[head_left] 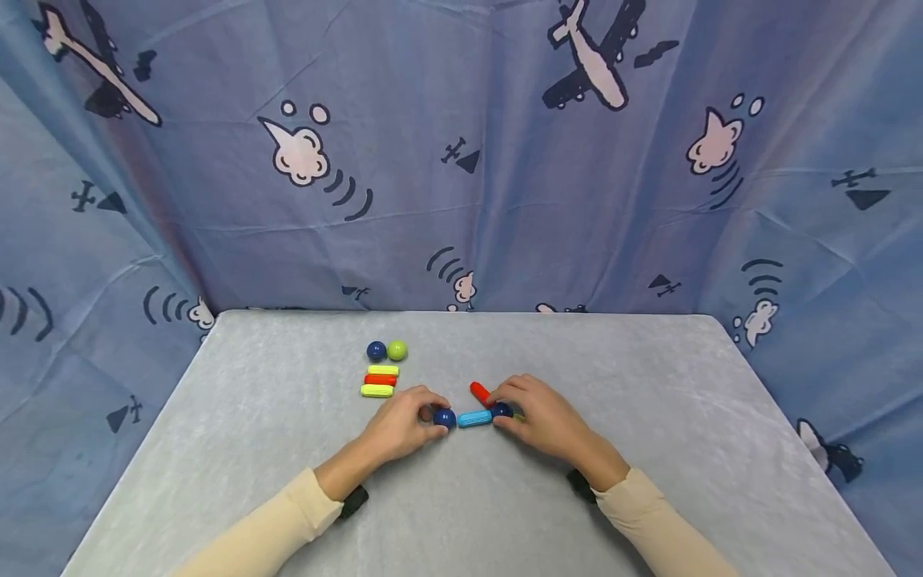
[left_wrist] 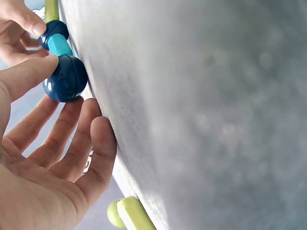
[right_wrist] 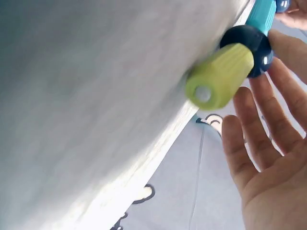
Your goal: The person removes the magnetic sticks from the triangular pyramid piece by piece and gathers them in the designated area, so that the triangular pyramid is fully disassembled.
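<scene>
My left hand (head_left: 404,423) pinches a dark blue ball (head_left: 445,419) between thumb and fingers. A second dark blue ball (head_left: 501,411) is pinched by my right hand (head_left: 542,418). Between the two balls lies a light blue ribbed rod (head_left: 474,418), its right end against the second ball. In the right wrist view a yellow-green rod (right_wrist: 218,76) sticks out from that ball's other side, its end towards the camera. A red rod (head_left: 480,393) reaches out beyond my right fingers; its near end is hidden by them.
Left of the hands lie two yellow-green rods, one nearer (head_left: 377,391) and one farther (head_left: 384,370), with a red rod (head_left: 380,380) between them. Behind these sit a dark blue ball (head_left: 376,351) and a green ball (head_left: 397,350). A patterned blue curtain (head_left: 404,160) hangs around the grey table (head_left: 613,353).
</scene>
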### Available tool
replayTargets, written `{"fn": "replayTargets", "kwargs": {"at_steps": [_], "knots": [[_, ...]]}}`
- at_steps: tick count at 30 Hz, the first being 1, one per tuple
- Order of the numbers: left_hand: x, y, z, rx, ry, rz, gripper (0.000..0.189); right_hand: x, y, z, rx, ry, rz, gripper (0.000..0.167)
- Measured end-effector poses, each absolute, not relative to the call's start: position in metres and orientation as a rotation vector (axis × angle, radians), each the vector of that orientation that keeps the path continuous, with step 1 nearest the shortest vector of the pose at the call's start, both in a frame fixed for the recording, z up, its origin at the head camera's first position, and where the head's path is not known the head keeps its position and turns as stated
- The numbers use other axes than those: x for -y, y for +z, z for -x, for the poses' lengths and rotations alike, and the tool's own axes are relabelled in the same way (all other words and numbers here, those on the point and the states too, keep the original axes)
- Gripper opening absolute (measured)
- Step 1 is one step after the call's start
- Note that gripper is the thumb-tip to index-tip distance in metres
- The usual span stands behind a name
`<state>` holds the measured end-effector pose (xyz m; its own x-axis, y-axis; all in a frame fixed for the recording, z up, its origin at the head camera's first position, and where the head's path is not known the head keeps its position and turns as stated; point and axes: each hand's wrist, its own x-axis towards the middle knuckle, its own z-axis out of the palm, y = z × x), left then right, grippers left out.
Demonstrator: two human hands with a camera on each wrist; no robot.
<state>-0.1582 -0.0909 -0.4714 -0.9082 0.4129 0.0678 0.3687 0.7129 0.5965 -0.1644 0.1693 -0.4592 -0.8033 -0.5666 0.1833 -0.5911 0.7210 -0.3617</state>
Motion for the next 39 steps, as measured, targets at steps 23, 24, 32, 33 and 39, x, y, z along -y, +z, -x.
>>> {"fn": "replayTargets", "kwargs": {"at_steps": [23,24,32,33,39], "knots": [[0.098,-0.469,0.157,-2.837,0.986,-0.568,0.029,-0.181,-0.465,0.168,2.947,0.915,-0.836,0.024],[0.1,-0.468,0.157,-2.839,0.992,-0.554,0.029,-0.181,-0.464,0.168,2.947,0.916,-0.836,0.024],[0.114,-0.46,0.156,-2.839,1.093,-0.415,0.028,-0.182,-0.463,0.167,2.954,0.909,-0.823,0.025],[0.116,-0.459,0.156,-2.841,1.102,-0.409,0.028,-0.182,-0.463,0.167,2.954,0.904,-0.824,0.025],[0.133,-0.456,0.159,-2.888,1.131,-0.366,0.031,-0.181,-0.464,0.167,2.951,0.891,-0.823,0.025]]}}
